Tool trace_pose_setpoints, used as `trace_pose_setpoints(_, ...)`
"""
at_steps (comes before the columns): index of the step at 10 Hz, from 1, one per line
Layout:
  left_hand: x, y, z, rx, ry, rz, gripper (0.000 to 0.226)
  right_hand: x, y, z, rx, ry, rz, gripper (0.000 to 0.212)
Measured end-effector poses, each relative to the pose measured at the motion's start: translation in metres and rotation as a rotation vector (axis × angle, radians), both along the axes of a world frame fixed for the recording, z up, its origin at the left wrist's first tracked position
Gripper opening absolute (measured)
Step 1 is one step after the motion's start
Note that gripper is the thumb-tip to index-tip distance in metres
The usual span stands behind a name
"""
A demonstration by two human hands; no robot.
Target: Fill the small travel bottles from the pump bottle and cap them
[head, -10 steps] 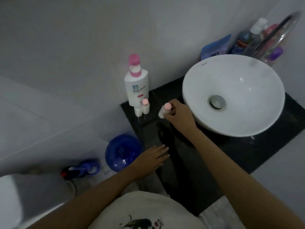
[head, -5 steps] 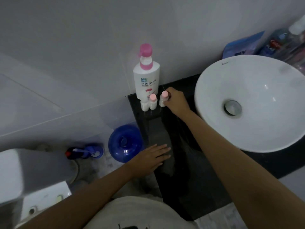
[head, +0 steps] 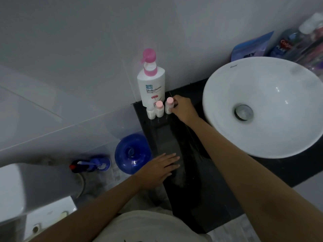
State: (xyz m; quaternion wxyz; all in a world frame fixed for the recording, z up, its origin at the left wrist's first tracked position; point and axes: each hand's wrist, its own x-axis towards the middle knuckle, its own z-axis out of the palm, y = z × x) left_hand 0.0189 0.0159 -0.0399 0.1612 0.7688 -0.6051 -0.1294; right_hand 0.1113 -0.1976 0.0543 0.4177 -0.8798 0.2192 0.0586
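Dim bathroom, looking down at a black counter (head: pixel 218 198). Using the pump bottle (head: pixel 151 88) as the anchor: standing upright at the back corner of the counter against the wall, pink pump on top. Right in front of it, 3 small travel bottles in a row, all upright. Leftmost bottle (head: pixel 150 112) looks uncapped, though too dim to be sure. Middle bottle (head: pixel 159 109) wearing a pink cap. Rightmost bottle (head: pixel 168 106) also pink-capped, just beside the middle one.

Right hand (head: pixel 183 109) curled around that rightmost bottle, fingertips pinching its side, so a narrow grip holding it in place. Left hand (head: pixel 160 165) well in front of the pump bottle, lying flat on the counter's near edge with fingers straight, holding nothing.

Probably parking a finished bottle, with 1 left to cap.

What could go wrong from here:
- Tight row, so pulling the right hand away sloppily could knock the neighbours like dominoes.
- If that leftmost one really is open, tipping it means a spill on the counter.
- Row sitting close to the counter's edge, so a nudge that way could send 1 to the floor.
- White sink bowl (head: pixel 262 147) crowding the right arm, not much elbow room.
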Motion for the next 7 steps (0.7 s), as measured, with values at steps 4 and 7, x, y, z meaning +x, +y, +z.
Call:
trace_pose_setpoints(4, -0.001, 0.001, 0.004, 0.018, 0.024, 0.006, 0.044, -0.012, 0.0, -0.001, -0.064, 0.054, -0.021, 0.03)
trace_pose_setpoints(7, 0.0, 0.0, 0.01, 0.08, 0.028, -0.024, 0.046, -0.013, 0.012, 0.002, -0.063, 0.072, -0.033, 0.02)
